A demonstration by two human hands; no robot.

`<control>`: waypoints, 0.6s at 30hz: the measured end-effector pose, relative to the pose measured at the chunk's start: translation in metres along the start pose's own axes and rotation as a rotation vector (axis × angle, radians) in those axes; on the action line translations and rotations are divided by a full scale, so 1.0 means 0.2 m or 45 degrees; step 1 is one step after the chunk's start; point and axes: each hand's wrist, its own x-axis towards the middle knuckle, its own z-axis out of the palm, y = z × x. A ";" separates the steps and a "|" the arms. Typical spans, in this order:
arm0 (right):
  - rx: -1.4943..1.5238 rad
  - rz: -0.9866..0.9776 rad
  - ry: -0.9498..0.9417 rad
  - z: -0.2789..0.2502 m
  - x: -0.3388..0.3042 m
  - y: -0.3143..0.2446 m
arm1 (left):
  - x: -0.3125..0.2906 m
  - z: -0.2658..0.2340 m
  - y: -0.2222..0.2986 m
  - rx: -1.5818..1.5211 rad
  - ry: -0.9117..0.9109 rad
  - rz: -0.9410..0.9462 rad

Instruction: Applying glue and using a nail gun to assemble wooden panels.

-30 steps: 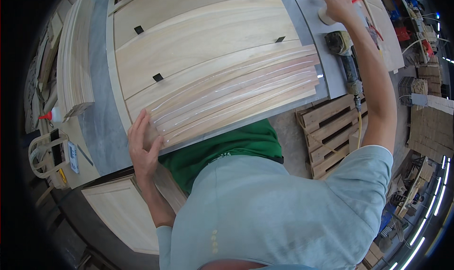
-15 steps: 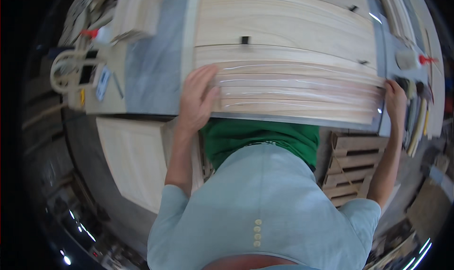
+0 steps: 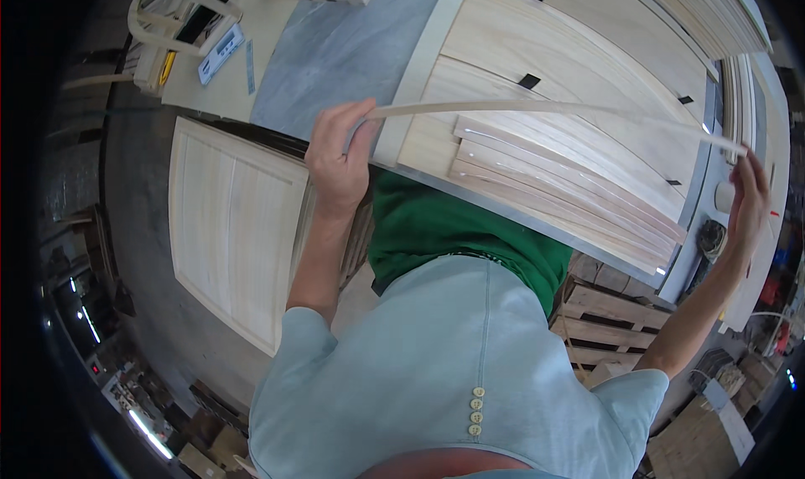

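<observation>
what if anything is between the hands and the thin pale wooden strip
Nothing visible: the left hand pinches one end of the thin pale wooden strip, and the right hand holds the other end.

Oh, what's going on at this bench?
A person is holding a long, thin wooden strip above the bench, one end in the left hand and the other in the right hand. Below it, more strips with shiny lines along them lie side by side near the bench's front edge.
</observation>
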 end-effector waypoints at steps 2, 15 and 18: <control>0.050 -0.093 0.053 0.18 0.14 -0.14 | -0.08 -0.07 0.00 0.013 0.011 -0.068; -0.177 -0.232 -0.575 1.67 0.68 -0.40 | -0.49 -0.13 0.18 -0.675 0.012 -1.099; -0.316 -0.249 -0.609 1.86 0.81 -0.29 | -0.41 -0.09 0.20 -0.750 0.024 -1.142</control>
